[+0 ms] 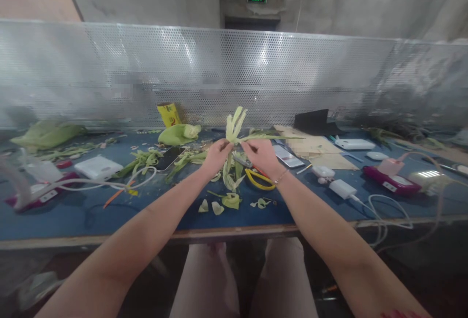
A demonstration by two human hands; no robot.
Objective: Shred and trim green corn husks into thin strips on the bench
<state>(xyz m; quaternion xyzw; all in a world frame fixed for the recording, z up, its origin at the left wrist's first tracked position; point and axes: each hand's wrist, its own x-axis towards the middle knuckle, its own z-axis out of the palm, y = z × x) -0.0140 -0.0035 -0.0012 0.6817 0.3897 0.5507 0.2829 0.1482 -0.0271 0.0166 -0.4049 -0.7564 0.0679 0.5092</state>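
Note:
Over the middle of the bench, my left hand (216, 154) pinches a bundle of pale green leaf strips (235, 125) that look like corn husk. Its strips fan upward above the fingers, and more hang below. My right hand (261, 156) closes on the same bundle from the other side, with one long thin strip running out over it to the right. Just below my right hand lies a tool with yellow loop handles (258, 181), partly hidden. Loose leaf pieces (231, 201) are scattered nearer the bench edge.
Leaf scraps (142, 162) and a dark phone (170, 158) lie left, a lit phone (288, 156) right. Behind are a green leafy piece (177, 134) and a yellow roll (168, 114). White chargers (342, 189), cables and magenta power strips (391, 181) flank the blue bench (252, 215). A perforated metal screen (204, 64) stands behind.

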